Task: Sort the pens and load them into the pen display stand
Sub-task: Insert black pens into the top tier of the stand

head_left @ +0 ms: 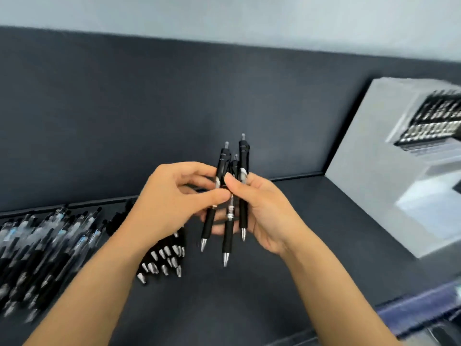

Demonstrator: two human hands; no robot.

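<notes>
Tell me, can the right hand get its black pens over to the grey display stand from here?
Probably yes. The right hand holds the three black pens together with the left hand, and only bare dark tabletop lies between them and the grey display stand to the right.

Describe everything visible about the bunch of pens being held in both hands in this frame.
The held pens are three black retractable click pens, plastic by the look, with dark grips and silver metal tips. They stand roughly upright above the dark table, clicker ends up and tips down, slightly fanned and uneven in height. The middle one hangs lowest. The left hand pinches them from one side and the right hand from the other, thumbs in front at mid-barrel. They touch nothing else.
</notes>
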